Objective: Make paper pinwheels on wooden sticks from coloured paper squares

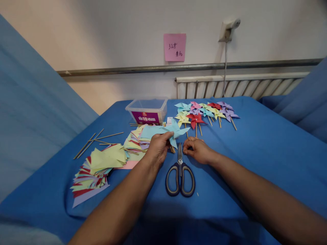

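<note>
My left hand (pixel 158 148) is closed on a light blue paper pinwheel (pixel 175 130), holding it just above the blue cloth (pixel 255 149). My right hand (pixel 198 149) rests on the cloth beside it, fingers pinched together on something too small to make out. Black-handled scissors (pixel 180 175) lie shut between my two hands, blades pointing away from me. Finished pinwheels on sticks (pixel 206 112) in several colours lie in a cluster behind my hands.
Stacks of cut coloured paper (pixel 102 166) lie at the left, with loose wooden sticks (pixel 95 139) beyond them. A clear plastic box (pixel 147 110) stands at the back. A pink note (pixel 175 47) hangs on the wall above a radiator (pixel 237 86).
</note>
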Demonstrator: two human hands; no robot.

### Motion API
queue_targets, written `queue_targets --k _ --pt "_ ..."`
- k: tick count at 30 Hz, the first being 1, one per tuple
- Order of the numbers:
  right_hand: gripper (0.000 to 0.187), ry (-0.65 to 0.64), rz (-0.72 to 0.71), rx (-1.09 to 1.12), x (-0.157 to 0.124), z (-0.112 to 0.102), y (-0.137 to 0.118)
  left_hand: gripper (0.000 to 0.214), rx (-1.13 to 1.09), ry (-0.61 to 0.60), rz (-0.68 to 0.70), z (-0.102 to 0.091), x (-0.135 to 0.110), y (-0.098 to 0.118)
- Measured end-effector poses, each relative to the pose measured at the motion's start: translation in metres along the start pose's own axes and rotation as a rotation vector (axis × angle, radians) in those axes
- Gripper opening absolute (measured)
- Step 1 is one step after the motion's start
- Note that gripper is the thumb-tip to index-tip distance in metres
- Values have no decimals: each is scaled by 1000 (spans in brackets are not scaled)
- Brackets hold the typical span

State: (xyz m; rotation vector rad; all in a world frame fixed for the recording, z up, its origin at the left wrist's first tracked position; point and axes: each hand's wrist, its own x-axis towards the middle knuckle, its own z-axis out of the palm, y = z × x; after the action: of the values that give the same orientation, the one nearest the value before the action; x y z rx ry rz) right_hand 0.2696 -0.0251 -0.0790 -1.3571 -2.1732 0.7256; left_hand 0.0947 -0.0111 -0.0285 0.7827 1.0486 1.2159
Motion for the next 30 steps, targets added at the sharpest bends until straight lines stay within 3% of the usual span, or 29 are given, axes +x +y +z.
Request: queue_targets --k 10,19,23,30 --pt "10 -7 -73 16 0 2 2 22 -18 -14 -8 1 -2 0" --pt "7 108 117 -19 -1 -13 -1 18 -16 -43 -38 4 -8 4" --pt "5 56 119 -5 -8 -15 -13 19 -14 -46 -38 4 -9 4" --pt "13 -30 73 -226 -13 -12 -32 23 29 -12 12 1 -2 1"
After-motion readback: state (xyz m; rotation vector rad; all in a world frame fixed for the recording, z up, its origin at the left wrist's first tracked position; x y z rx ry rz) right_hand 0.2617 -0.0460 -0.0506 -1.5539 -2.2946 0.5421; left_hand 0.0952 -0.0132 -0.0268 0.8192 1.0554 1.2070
